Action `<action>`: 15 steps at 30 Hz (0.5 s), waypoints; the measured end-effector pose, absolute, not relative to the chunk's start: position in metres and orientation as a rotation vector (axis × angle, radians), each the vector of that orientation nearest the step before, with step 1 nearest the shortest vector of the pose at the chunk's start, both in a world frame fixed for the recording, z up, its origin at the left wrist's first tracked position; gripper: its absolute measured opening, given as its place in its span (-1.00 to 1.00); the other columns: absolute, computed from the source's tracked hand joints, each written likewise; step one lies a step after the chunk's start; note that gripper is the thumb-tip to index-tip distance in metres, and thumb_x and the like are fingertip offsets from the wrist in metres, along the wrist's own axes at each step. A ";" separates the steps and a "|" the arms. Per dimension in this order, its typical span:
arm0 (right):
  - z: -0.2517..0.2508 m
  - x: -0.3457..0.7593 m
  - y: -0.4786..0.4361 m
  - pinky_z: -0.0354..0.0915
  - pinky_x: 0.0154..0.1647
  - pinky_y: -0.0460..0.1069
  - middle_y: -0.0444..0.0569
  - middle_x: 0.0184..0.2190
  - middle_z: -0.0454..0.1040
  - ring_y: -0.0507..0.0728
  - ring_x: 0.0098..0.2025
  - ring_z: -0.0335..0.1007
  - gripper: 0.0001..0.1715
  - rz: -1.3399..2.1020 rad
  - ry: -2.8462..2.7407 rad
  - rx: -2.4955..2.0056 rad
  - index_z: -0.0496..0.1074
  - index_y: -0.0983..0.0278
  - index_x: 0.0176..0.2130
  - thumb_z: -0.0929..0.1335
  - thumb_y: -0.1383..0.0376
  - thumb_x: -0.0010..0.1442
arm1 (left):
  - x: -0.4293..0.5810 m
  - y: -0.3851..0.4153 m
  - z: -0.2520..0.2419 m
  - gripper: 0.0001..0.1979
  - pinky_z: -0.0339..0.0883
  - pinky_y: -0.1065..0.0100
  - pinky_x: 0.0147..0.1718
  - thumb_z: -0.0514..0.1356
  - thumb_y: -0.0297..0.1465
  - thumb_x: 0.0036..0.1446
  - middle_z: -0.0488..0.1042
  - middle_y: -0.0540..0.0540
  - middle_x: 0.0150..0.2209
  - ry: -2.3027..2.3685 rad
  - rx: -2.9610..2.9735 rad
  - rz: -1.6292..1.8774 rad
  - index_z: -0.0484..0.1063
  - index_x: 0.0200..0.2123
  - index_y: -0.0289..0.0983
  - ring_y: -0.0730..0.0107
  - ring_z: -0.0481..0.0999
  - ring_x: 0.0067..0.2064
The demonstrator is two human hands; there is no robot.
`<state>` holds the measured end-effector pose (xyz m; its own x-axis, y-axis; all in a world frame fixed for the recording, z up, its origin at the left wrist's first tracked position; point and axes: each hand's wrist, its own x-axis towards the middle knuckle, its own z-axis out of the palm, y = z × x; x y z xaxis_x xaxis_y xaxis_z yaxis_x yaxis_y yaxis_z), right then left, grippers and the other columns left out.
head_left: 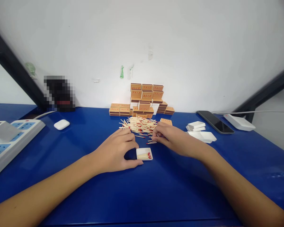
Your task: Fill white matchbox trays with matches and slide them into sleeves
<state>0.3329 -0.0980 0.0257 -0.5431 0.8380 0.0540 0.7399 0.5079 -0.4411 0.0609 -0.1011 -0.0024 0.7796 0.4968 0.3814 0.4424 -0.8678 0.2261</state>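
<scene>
My left hand (pixel 119 150) holds a small white matchbox tray (pixel 140 151) from its left side, with the thumb at the near edge and the index finger at the far corner. In the tray lies a small bunch of red-tipped matches (pixel 144 156). My right hand (pixel 168 135) is closed in a pinch at the right front of a heap of loose matches (pixel 142 124). A few match ends show at its fingertips, and the fingers partly hide them. One loose match (pixel 151 143) lies on the blue table just below those fingertips.
Behind the heap, several matchboxes (pixel 146 94) are stacked against the wall. Another matchbox (pixel 166 121) lies behind my right hand. White trays (pixel 202 136) and a phone (pixel 215 122) are at right. A power strip (pixel 16 135) and a white earbud case (pixel 62 124) lie at left.
</scene>
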 end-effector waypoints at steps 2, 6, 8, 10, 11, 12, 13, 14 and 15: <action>0.031 0.326 -0.105 0.23 -0.15 0.03 -0.03 -0.22 0.46 0.15 -0.16 0.35 -0.77 0.567 -2.451 -1.288 0.41 0.22 -0.26 0.30 0.21 0.48 | 0.061 -0.100 -0.003 -0.64 0.30 0.15 -0.11 0.41 -0.09 0.18 0.49 -0.06 -0.29 0.764 2.845 0.664 0.61 -0.19 -0.27 0.19 0.44 -0.16; 0.033 0.308 -0.120 0.24 -0.19 0.00 -0.09 -0.22 0.47 0.10 -0.20 0.36 -0.85 0.648 -2.472 -1.220 0.45 0.21 -0.21 0.35 0.26 0.46 | 0.062 -0.101 -0.003 -0.64 0.29 0.15 -0.13 0.42 -0.09 0.17 0.48 -0.07 -0.30 0.774 2.855 0.657 0.60 -0.20 -0.27 0.18 0.43 -0.17; 0.030 0.301 -0.126 0.25 -0.17 0.01 -0.07 -0.17 0.48 0.10 -0.17 0.39 -0.87 0.637 -2.525 -1.209 0.47 0.23 -0.21 0.36 0.29 0.45 | 0.062 -0.101 -0.002 -0.65 0.29 0.15 -0.13 0.42 -0.09 0.17 0.48 -0.06 -0.31 0.773 2.854 0.656 0.59 -0.23 -0.27 0.18 0.43 -0.16; 0.028 0.298 -0.129 0.27 -0.13 0.02 -0.04 -0.12 0.49 0.12 -0.12 0.41 -0.87 0.610 -2.567 -1.202 0.49 0.24 -0.18 0.37 0.26 0.45 | 0.062 -0.100 -0.002 -0.66 0.29 0.15 -0.13 0.41 -0.09 0.18 0.47 -0.06 -0.31 0.770 2.843 0.660 0.59 -0.23 -0.27 0.19 0.43 -0.17; 0.027 0.298 -0.129 0.27 -0.12 0.02 -0.02 -0.10 0.49 0.13 -0.10 0.42 -0.88 0.592 -2.582 -1.199 0.49 0.24 -0.16 0.38 0.25 0.45 | 0.062 -0.100 -0.002 -0.66 0.29 0.15 -0.13 0.40 -0.09 0.19 0.48 -0.06 -0.31 0.767 2.838 0.663 0.59 -0.23 -0.27 0.20 0.43 -0.17; 0.027 0.300 -0.128 0.27 -0.13 0.02 -0.02 -0.08 0.49 0.13 -0.10 0.43 -0.90 0.567 -2.589 -1.204 0.50 0.24 -0.13 0.38 0.26 0.45 | 0.062 -0.100 -0.002 -0.66 0.29 0.15 -0.13 0.40 -0.09 0.20 0.48 -0.06 -0.31 0.766 2.836 0.664 0.59 -0.23 -0.27 0.20 0.43 -0.18; 0.027 0.302 -0.127 0.27 -0.14 0.02 -0.01 -0.08 0.49 0.13 -0.11 0.43 -0.92 0.533 -2.590 -1.219 0.50 0.24 -0.10 0.38 0.29 0.44 | 0.062 -0.100 -0.002 -0.66 0.29 0.15 -0.12 0.40 -0.09 0.19 0.48 -0.05 -0.31 0.764 2.836 0.664 0.59 -0.22 -0.27 0.21 0.43 -0.18; 0.028 0.305 -0.126 0.26 -0.17 0.02 -0.02 -0.09 0.49 0.13 -0.13 0.43 -0.92 0.494 -2.583 -1.240 0.50 0.24 -0.09 0.37 0.31 0.44 | 0.062 -0.100 -0.002 -0.65 0.29 0.15 -0.12 0.41 -0.09 0.19 0.49 -0.05 -0.31 0.764 2.837 0.663 0.59 -0.21 -0.27 0.21 0.43 -0.18; 0.029 0.308 -0.124 0.25 -0.19 0.01 -0.02 -0.11 0.48 0.12 -0.16 0.42 -0.92 0.459 -2.571 -1.263 0.50 0.24 -0.09 0.37 0.33 0.44 | 0.063 -0.100 -0.002 -0.65 0.29 0.15 -0.11 0.41 -0.09 0.18 0.49 -0.05 -0.30 0.767 2.841 0.658 0.59 -0.20 -0.26 0.20 0.44 -0.17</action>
